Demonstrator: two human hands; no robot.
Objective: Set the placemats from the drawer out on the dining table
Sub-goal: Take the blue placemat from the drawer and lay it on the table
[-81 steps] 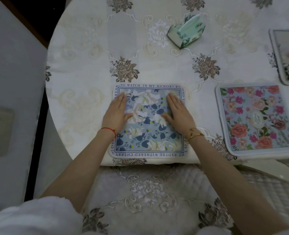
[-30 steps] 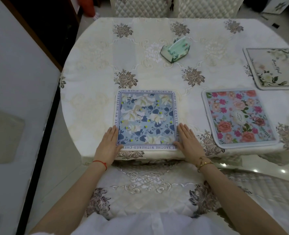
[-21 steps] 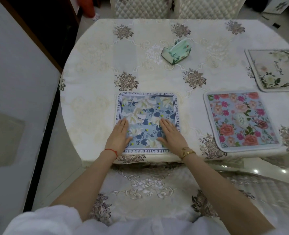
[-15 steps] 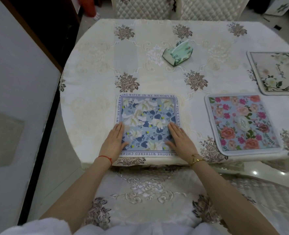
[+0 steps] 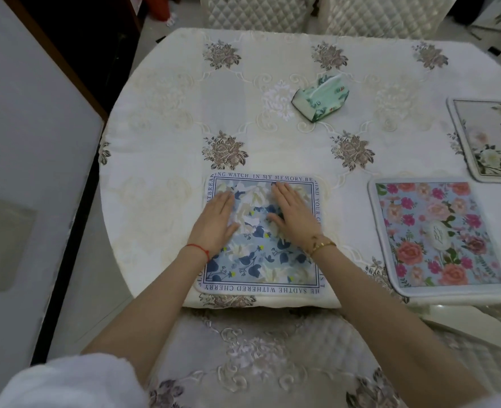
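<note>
Both hands are lying flat on the blue floral placemat (image 5: 261,260) — the left hand (image 5: 218,222) over its left half, the right hand (image 5: 295,217) over its right, fingers straight and pointing away from the person, pressing down and gripping nothing. The mat is sitting square at the near edge of the dining table (image 5: 161,160), directly under both palms, neither hand nearer; roughly square, so no long axis is mattering — pale blue, with navy leaves, cream blooms and a lettered border
</note>
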